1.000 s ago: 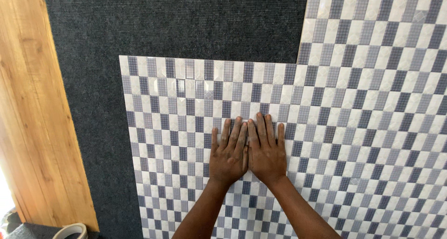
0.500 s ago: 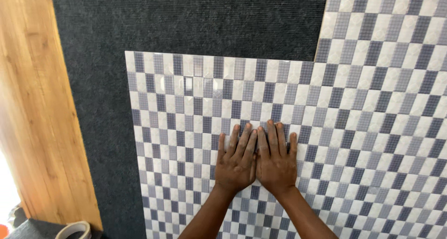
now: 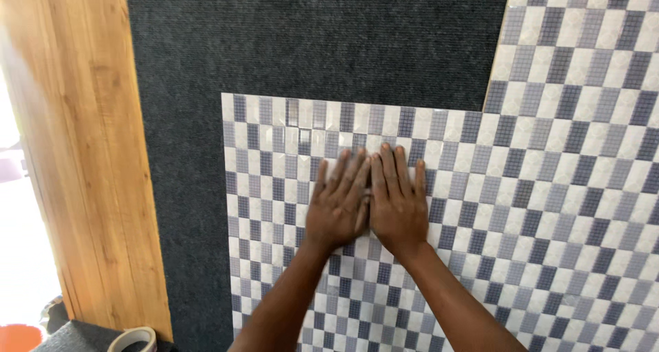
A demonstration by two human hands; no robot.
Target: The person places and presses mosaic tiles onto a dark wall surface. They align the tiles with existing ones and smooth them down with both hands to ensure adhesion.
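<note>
checkered sheet of grey, blue and white squares lies flat on the dark grey carpet, and both hands press on it near its upper left corner. left hand and right hand lie palm down, fingers spread, side by side and touching, gripping nothing. beyond the carpet's left edge runs a wooden panel, with a tape roll at its foot.

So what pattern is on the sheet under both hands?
A blue, grey and white checkered sheet, clearest in the head view.
</note>
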